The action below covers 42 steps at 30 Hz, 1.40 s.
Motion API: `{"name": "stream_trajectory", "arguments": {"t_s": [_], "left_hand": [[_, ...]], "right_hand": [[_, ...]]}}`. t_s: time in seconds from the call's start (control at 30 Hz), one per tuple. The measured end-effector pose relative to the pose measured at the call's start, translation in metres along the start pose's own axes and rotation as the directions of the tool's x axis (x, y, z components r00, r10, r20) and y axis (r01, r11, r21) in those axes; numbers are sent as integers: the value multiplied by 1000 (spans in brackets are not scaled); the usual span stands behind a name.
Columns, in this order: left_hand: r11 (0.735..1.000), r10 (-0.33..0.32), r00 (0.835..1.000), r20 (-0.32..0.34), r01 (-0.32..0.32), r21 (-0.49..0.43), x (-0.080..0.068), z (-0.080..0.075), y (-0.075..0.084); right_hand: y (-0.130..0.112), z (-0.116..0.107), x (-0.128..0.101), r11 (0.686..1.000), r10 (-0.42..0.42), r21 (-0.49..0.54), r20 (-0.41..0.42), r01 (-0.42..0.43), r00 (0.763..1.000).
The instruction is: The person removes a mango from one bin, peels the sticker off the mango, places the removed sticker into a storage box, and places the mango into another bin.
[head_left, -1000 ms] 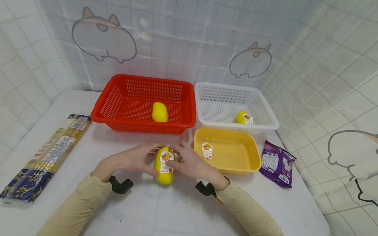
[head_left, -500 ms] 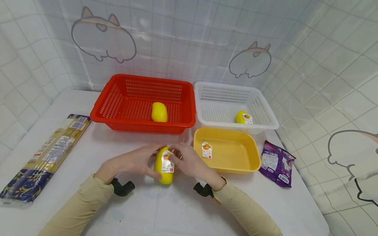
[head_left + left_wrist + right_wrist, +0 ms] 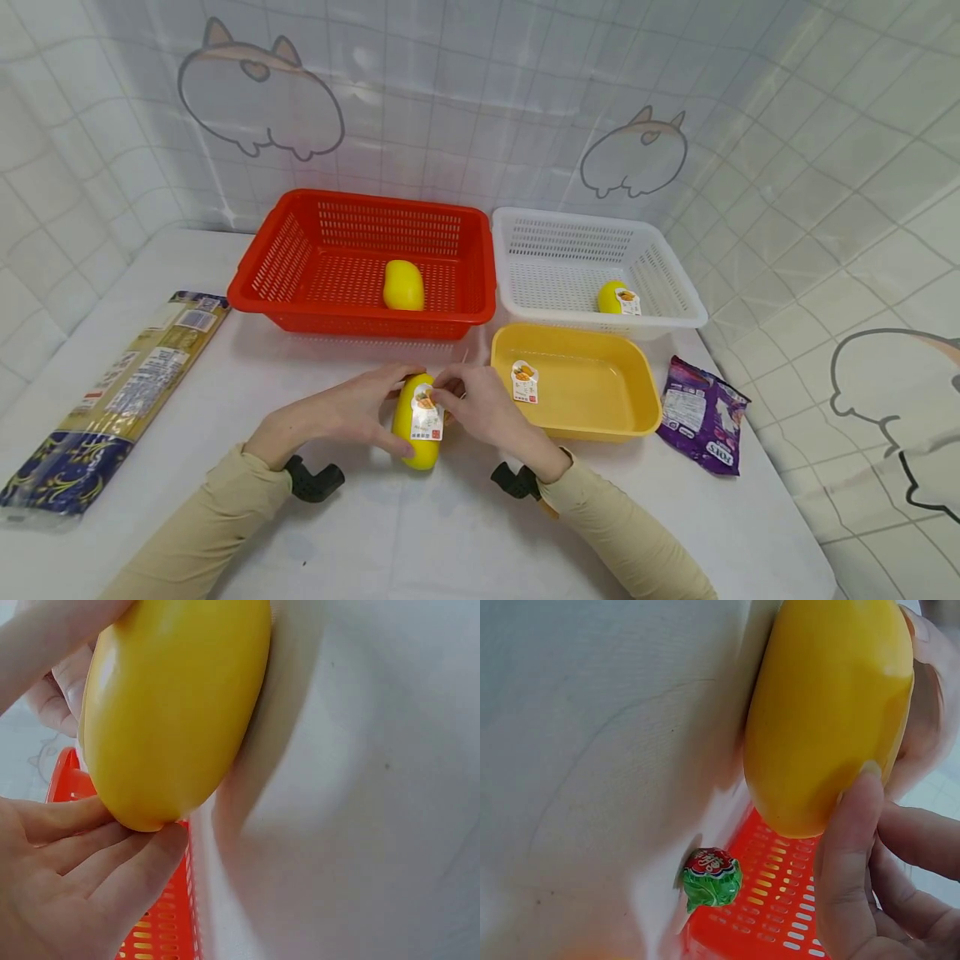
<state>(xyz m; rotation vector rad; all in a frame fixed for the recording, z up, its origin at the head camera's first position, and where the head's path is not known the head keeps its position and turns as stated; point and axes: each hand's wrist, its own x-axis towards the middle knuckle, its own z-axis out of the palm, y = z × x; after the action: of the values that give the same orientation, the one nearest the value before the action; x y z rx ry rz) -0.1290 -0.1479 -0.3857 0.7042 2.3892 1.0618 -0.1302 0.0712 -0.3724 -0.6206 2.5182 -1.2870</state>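
Note:
A yellow mango-shaped fruit (image 3: 414, 425) lies on the white table between both hands. It carries a white label (image 3: 427, 415) on its upper side. My left hand (image 3: 352, 410) grips it from the left, fingers over the top end and thumb under the near end. My right hand (image 3: 480, 410) holds it from the right, with fingertips at the label's top edge. The left wrist view shows the fruit (image 3: 172, 712) and my left hand's fingers (image 3: 90, 862) touching its end. In the right wrist view my right thumb (image 3: 855, 832) lies against the fruit (image 3: 829, 712).
Behind stand a red basket (image 3: 262, 279) holding a plain yellow fruit (image 3: 403, 285) and a white basket (image 3: 678, 292) holding a labelled one (image 3: 617, 297). A yellow tray (image 3: 600, 400) holds a loose sticker (image 3: 525, 382). A purple bag (image 3: 703, 417) lies right, a noodle pack (image 3: 112, 392) left.
The fruit has rolled a little so its label faces more to the right. My right fingertips have closed in on the label's top edge. Both wrists have drawn slightly inward.

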Motion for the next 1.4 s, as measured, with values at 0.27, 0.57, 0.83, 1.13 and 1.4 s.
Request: {"name": "stream_trajectory", "arguments": {"t_s": [0.27, 0.57, 0.83, 1.13, 1.4], "left_hand": [[1000, 6, 1000, -7, -6, 3, 1, 0, 1], [1000, -17, 1000, -7, 17, 16, 1, 1, 1], [999, -30, 1000, -2, 30, 13, 1, 1, 2], [998, -59, 998, 8, 59, 16, 1, 0, 3], [998, -63, 998, 5, 63, 22, 0, 0, 3]], "right_hand": [[-1, -1, -1, 1000, -11, 9, -4, 11, 1000], [-2, -1, -1, 999, -44, -4, -17, 44, 999], [-5, -2, -3, 999, -52, -13, -25, 52, 998], [-10, -5, -7, 997, -74, -19, -49, 73, 996], [-13, -7, -8, 995, -96, 11, -48, 97, 994]]}}
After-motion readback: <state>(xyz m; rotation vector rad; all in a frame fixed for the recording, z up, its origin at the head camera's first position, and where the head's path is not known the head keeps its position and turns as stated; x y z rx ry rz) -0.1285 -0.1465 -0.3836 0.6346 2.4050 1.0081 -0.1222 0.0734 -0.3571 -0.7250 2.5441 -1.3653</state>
